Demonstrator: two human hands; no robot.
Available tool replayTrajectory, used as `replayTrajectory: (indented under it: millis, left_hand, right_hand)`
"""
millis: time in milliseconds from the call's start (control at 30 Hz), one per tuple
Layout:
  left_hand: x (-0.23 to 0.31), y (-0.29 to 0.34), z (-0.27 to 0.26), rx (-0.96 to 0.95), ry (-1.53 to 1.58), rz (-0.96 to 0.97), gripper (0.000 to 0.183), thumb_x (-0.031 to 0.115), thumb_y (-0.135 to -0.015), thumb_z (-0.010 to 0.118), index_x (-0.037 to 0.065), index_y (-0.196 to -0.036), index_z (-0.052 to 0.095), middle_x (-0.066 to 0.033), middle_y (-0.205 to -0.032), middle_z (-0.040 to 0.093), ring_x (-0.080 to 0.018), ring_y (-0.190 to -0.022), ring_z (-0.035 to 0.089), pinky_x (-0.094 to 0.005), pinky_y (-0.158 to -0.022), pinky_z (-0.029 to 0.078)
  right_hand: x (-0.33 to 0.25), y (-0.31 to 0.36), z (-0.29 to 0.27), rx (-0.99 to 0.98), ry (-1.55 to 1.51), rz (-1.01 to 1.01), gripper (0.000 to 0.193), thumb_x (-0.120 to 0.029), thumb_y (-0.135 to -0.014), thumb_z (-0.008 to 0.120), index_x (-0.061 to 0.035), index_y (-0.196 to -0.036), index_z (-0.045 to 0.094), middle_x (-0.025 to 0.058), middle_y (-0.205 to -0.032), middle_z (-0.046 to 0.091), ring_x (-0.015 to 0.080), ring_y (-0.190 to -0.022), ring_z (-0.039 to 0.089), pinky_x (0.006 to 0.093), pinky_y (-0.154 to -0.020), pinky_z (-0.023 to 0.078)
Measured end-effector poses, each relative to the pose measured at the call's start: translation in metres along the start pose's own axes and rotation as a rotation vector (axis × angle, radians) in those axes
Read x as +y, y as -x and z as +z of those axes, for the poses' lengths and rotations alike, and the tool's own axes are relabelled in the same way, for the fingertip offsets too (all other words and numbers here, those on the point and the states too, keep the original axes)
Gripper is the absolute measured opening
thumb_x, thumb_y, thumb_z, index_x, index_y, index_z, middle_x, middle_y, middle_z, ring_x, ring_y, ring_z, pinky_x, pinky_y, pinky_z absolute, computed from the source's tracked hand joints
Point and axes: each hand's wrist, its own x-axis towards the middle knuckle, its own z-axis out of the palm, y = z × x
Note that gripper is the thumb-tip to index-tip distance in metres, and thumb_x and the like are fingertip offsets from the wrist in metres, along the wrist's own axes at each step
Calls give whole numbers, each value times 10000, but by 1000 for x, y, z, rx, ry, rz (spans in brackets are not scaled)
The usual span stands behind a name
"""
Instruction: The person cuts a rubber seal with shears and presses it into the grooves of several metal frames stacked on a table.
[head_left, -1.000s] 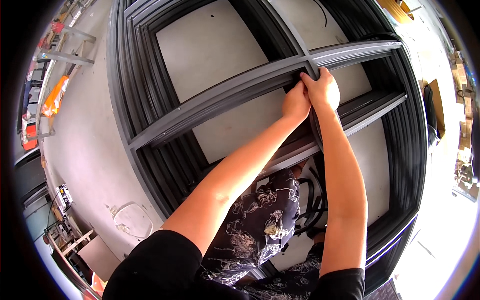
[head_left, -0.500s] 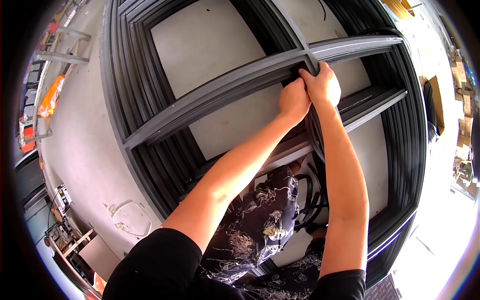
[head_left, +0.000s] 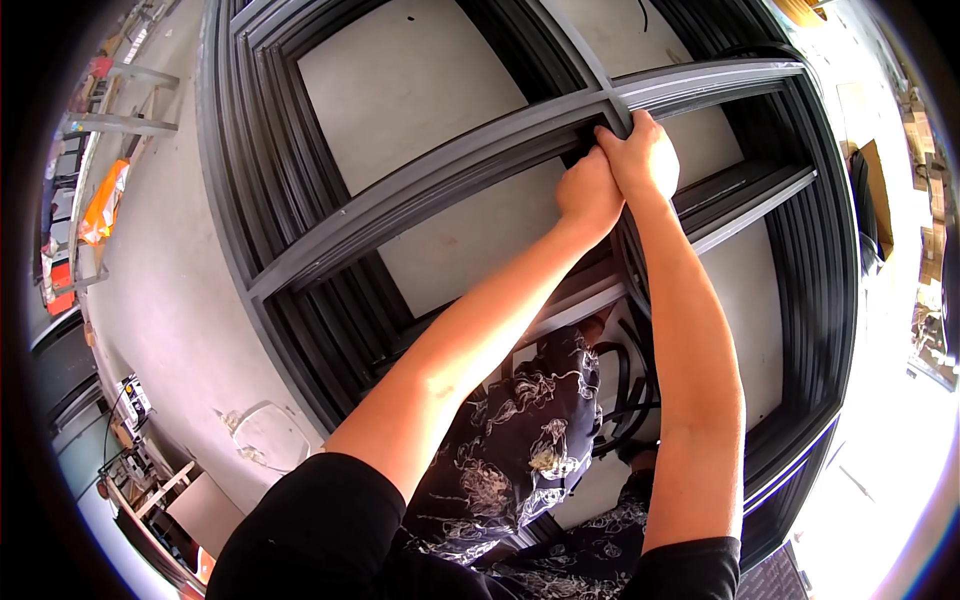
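Observation:
Both my hands are together at a joint in a stack of dark grey metal window frames (head_left: 470, 130). My left hand (head_left: 590, 195) is closed in a fist just below the crossbar, apparently around a black rubber strip (head_left: 628, 243) that trails down from beneath the hands. Against it, slightly higher and to the right, lies my right hand (head_left: 645, 160); its fingers curl at the upright bar and its thumb reaches toward the inner corner. What its fingers grip is hidden. Loose black loops (head_left: 622, 395) of strip hang beside my patterned clothing (head_left: 530, 440).
Pale floor (head_left: 160, 260) shows through the frame openings and to the left. A metal rack with an orange bag (head_left: 104, 203) stands at the far left. A clear plastic piece (head_left: 272, 436) lies near the frames' left edge. Cardboard boxes (head_left: 920, 130) line the right side.
My hands stay at the same joint, with the left fist shifted slightly up and closer against the right hand. The view has moved a little.

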Motion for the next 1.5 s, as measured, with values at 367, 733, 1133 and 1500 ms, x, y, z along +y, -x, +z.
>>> replayTrajectory:
  millis: [367, 733, 1133, 1500]
  left_hand:
    - [7, 27, 8, -15, 129, -55, 369, 337, -909, 608, -2, -1042, 547, -217, -877, 701, -411, -803, 688, -500, -678, 541]
    - [7, 24, 10, -49, 57, -77, 332, 308, -915, 592, 5, -1050, 570, -209, -876, 702, -389, -822, 699, -477, -678, 556]
    - [0, 22, 13, -59, -35, 27, 309, 281, -904, 587, -7, -1017, 577, -194, -782, 693, -389, -738, 696, -478, -632, 554]
    - [9, 57, 29, -128, -21, -74, 354, 265, -871, 655, -8, -1034, 499, -240, -847, 669, -431, -754, 683, -522, -653, 556]
  right_hand:
    - [1, 3, 0, -6, 32, -25, 441, -433, -804, 746, -55, -1000, 631, 111, -1055, 680, 328, -965, 673, 448, -803, 566]
    - [0, 5, 0, 48, 64, -58, 425, -420, -801, 761, -52, -970, 629, 109, -1016, 689, 332, -945, 678, 442, -797, 568]
    - [-1, 3, 1, 20, 73, -42, 417, -412, -819, 757, -54, -984, 623, 107, -1028, 683, 333, -955, 675, 445, -792, 570]
    - [8, 0, -2, -2, 102, -60, 421, -387, -816, 758, -44, -1007, 606, 110, -1090, 659, 310, -1054, 636, 429, -884, 552]
